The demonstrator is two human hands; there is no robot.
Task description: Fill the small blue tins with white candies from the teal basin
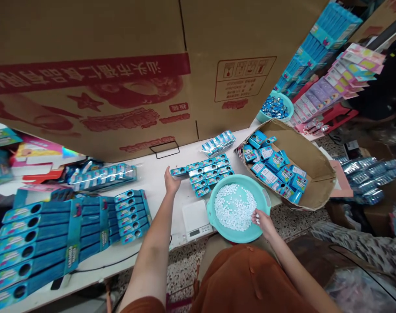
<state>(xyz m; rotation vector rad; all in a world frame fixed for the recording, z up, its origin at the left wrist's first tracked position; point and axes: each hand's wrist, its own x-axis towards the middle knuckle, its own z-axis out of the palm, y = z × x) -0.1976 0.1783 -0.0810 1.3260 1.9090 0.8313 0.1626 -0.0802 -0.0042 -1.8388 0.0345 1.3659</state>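
My left hand (171, 181) reaches over the white table and grips the end of a small blue box (178, 171) at the left of a cluster of small blue boxes (209, 171). My right hand (261, 218) rests at the right inner rim of a teal basin (211, 216) that holds many small white candies (234, 206); its fingers are curled in a pinch over some candies. The basin sits at the table's front edge above my lap.
A small white scale (195, 220) stands left of the basin. A cardboard box (310, 164) of blue packs lies at the right. Blue display trays (54, 234) cover the left. A large printed carton (119, 74) walls the back. A second teal bowl (276, 106) sits behind.
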